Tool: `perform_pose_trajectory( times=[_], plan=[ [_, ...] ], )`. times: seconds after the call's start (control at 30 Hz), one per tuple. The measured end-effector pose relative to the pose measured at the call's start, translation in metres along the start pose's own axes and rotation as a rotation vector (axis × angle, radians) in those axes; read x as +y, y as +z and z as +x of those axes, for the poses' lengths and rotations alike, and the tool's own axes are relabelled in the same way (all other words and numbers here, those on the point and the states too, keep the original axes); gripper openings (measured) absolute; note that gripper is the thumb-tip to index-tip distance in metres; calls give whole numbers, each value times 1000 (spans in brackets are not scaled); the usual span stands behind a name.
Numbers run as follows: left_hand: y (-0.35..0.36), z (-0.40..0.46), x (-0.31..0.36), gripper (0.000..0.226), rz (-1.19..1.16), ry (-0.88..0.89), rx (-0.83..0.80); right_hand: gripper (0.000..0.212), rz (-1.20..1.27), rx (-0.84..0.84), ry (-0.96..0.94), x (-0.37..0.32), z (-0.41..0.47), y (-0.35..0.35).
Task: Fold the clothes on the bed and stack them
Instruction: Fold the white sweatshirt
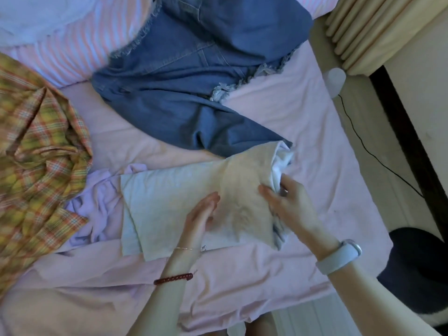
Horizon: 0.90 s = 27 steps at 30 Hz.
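Observation:
A white garment (169,202) lies partly folded on the pink bed sheet (303,132), its right end bunched. My left hand (201,214) rests edge-on with straight fingers on the garment's middle. My right hand (288,200) pinches the bunched right end between thumb and fingers. Blue denim jeans (184,88) with frayed hems lie crumpled behind the white garment. A yellow and orange plaid shirt (36,151) is heaped at the left. A lilac garment (97,202) lies crumpled under the white garment's left edge.
A pink-striped pillow (80,44) and a white pillow (36,18) lie at the top left. The bed's right edge borders a beige floor with a black cable (363,144), a dark round stool (421,270) and cream curtains (363,27).

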<state>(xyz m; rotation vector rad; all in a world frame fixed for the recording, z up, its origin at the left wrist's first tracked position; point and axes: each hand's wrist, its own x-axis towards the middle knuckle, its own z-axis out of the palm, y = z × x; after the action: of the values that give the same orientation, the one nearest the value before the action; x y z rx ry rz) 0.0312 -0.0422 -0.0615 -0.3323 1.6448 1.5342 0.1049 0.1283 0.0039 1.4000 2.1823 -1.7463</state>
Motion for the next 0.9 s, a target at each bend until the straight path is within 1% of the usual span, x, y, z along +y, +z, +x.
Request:
perform_pose_trajectory(
  times=[0.03,0.07,0.1,0.13,0.17,0.2,0.23,0.27,0.3,0.33,0.37,0.4,0.47,0.53,0.57,0.6,0.67,0.7,0.8,0.83,0.9],
  plan=[
    [-14,-10,8,26,-250,-96,-22,18,-27,-78,-68,-18,-12,18],
    [-31,-19,15,43,-460,-146,-56,20,-30,-182,-125,-35,-23,37],
    [-48,-25,21,61,-566,-159,-146,14,-10,-317,-149,-49,-32,59],
    [-65,-33,27,71,-620,-108,-275,10,7,-460,-152,-61,-39,80],
    [-81,-36,24,72,-660,5,-298,21,12,-581,-150,-66,-44,99],
    [-91,-42,24,72,-700,67,-273,27,10,-643,-153,-67,-43,115],
    [-102,-39,25,71,-684,46,-158,28,-4,-631,-166,-67,-39,126],
    [-113,-38,23,65,-694,-64,-87,26,-15,-563,-191,-63,-33,134],
    [-123,-32,18,51,-645,-99,88,26,-66,-452,-246,-56,-25,138],
    [-130,-24,10,43,-589,-43,171,28,-170,-349,-335,-47,-15,141],
    [-130,-20,5,49,-511,-19,174,33,-322,-281,-430,-37,-6,144],
    [-132,-16,1,60,-354,22,217,38,-476,-225,-529,-25,2,147],
    [-131,-8,-8,59,-77,107,364,44,-746,-212,-668,-3,14,157],
    [-125,-4,-3,70,68,161,424,44,-907,-216,-782,9,15,166],
    [-120,-8,2,73,83,226,415,45,-940,-227,-814,13,12,169],
    [-118,-9,3,72,115,309,387,46,-951,-230,-834,17,9,172],
    [-124,-5,9,64,261,470,367,50,-958,-246,-816,24,3,175],
    [-130,2,10,63,296,498,370,51,-972,-272,-805,25,-1,177],
    [-150,26,7,57,423,368,465,51,-1054,-375,-841,34,-9,188],
    [-152,29,6,54,467,354,490,52,-1070,-394,-838,36,-11,190],
    [-156,31,6,51,458,322,521,56,-1036,-352,-827,40,-16,191]
  ],
)
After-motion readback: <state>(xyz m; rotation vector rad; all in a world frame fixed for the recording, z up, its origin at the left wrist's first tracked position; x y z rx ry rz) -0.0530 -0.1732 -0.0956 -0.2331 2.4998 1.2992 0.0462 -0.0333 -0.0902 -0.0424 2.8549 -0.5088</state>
